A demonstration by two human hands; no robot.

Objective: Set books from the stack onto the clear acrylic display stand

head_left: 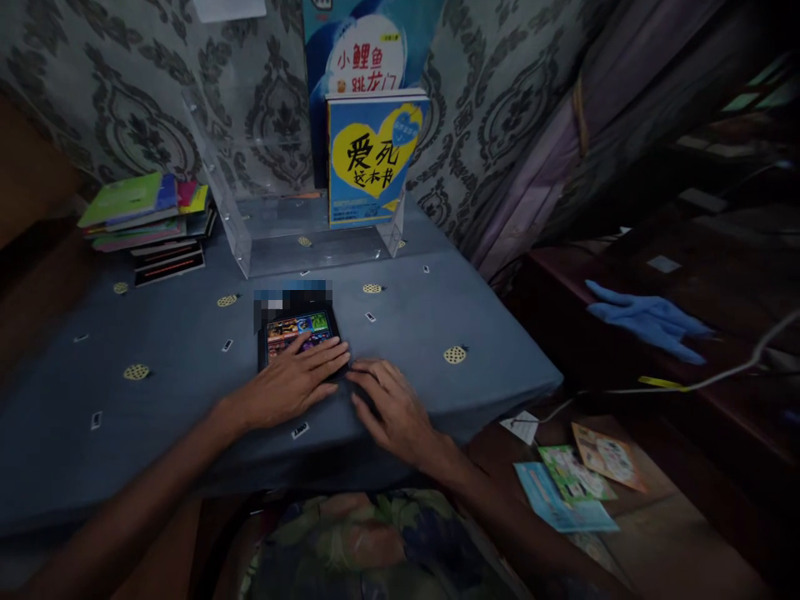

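Note:
A dark book (271,340) with small colourful picture panels on its cover lies on the cloth-covered table, its far end blurred out by pixelation. My left hand (298,377) rests flat across the near part of the cover, fingers stretched out. Close to the book's near right corner is my right hand (393,410), its fingers loosely bent and the thumb apart from them. Its fingertips almost meet those of my left hand; whether they touch the book's edge I cannot tell.
A clear acrylic stand (243,250) holds a blue book with a yellow heart (375,196), before a taller blue book (372,25). Stacked books (134,200) sit at left. Right of the table are a blue glove (647,321), a cable (718,383) and thin booklets (568,496).

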